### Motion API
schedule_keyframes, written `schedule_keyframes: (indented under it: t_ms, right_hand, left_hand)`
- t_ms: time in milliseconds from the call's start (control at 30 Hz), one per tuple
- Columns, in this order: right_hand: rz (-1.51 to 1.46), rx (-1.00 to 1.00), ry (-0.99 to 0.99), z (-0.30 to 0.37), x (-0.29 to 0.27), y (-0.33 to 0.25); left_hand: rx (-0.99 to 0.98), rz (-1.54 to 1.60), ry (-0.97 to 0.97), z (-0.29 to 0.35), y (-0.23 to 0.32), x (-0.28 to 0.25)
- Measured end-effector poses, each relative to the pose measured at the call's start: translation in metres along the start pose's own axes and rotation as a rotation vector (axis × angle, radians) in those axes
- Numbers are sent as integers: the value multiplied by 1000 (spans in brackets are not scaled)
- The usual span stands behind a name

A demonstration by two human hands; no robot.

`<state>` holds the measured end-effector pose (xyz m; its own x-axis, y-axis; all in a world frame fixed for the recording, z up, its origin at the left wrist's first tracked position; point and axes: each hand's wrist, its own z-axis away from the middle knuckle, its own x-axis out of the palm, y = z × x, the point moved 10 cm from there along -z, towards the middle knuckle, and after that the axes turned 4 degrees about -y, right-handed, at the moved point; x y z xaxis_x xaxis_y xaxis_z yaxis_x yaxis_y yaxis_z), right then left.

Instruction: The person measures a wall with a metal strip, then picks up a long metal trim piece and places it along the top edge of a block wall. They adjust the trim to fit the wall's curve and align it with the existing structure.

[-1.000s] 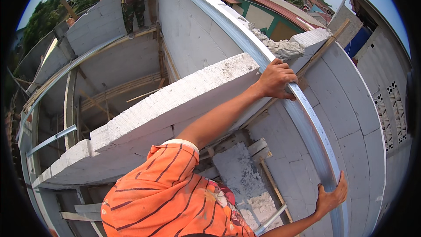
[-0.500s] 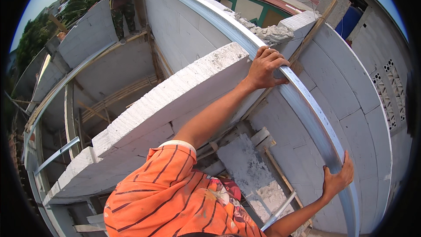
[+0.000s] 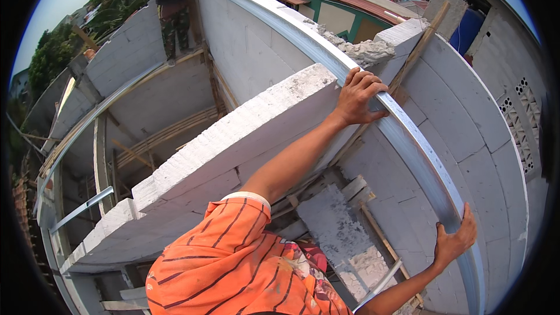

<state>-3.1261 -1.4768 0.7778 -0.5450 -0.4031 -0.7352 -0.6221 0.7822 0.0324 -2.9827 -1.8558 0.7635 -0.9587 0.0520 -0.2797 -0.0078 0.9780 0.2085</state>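
Note:
A long, shiny metal channel (image 3: 402, 134) runs from the far top of the view down to the lower right. My left hand (image 3: 360, 98) is closed over its upper edge, just beyond the end of a light block wall (image 3: 245, 131). Farther along the channel, nearer to me, my right hand (image 3: 456, 237) grips it, thumb on the inner side and fingers round the outer edge. At the far end another person (image 3: 169, 3) stands on the wall's edge with a hand at the channel.
Grey block walls (image 3: 466, 111) rise on the right, with a slanting wooden board (image 3: 421, 46) beside rough mortar (image 3: 367, 52). Below me lies a mortar-stained platform (image 3: 335, 221). Open rooms with timber poles (image 3: 169, 134) drop away left. A shorter metal piece (image 3: 81, 210) juts out there.
The whole view has shifted a little, so everything appears slightly farther right and lower. Both hands keep their hold on the metal channel.

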Motion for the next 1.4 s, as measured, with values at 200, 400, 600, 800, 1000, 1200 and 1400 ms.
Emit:
schedule_keyframes:
  t_ms: [200, 400, 600, 800, 1000, 1200, 1400]
  right_hand:
    - [-20, 36, 7, 3, -3, 3]
    - [6, 49, -8, 3, 2, 4]
    - [12, 44, 19, 5, 4, 2]
    - [-1, 58, 9, 5, 1, 3]
    - [-2, 43, 14, 4, 2, -1]
    - [12, 59, 15, 7, 4, 5]
    - [21, 63, 10, 7, 7, 5]
  left_hand:
    - [17, 9, 1, -4, 4, 2]
    - [12, -2, -14, -2, 3, 1]
    - [21, -17, -13, -1, 2, -2]
    - [27, -8, -23, -1, 4, 0]
    - [25, -11, -31, 0, 1, -1]
    - [30, -9, -21, -1, 4, 1]
    - [25, -9, -26, 1, 1, 1]
